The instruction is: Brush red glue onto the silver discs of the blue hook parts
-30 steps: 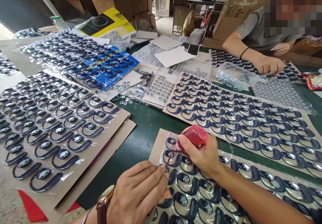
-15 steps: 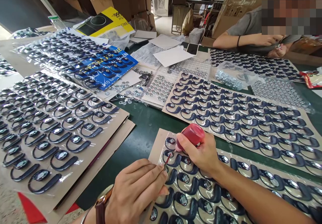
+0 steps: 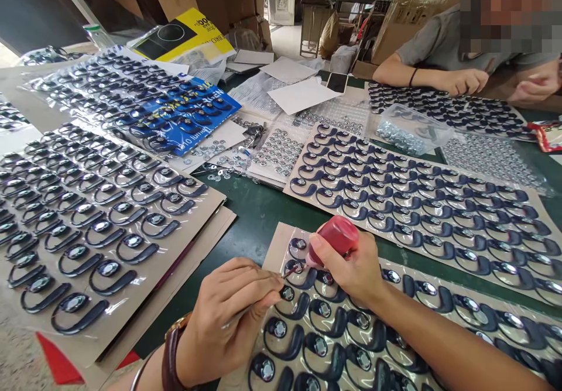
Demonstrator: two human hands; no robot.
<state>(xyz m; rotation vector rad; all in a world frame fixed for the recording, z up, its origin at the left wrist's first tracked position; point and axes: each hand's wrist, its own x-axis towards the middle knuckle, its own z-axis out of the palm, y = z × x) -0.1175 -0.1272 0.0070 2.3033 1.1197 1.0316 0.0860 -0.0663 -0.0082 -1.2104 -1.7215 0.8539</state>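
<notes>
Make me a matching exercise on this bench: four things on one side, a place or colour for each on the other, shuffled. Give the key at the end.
Things
1. Red bottle
2. Thin tool
3. Watch strap
4. Phone

Places and colours
A. Brown
B. Beside a white card
C. In the person's right hand
D. In the person's left hand

Right pairs: 1-C, 2-D, 3-A, 4-B
</notes>
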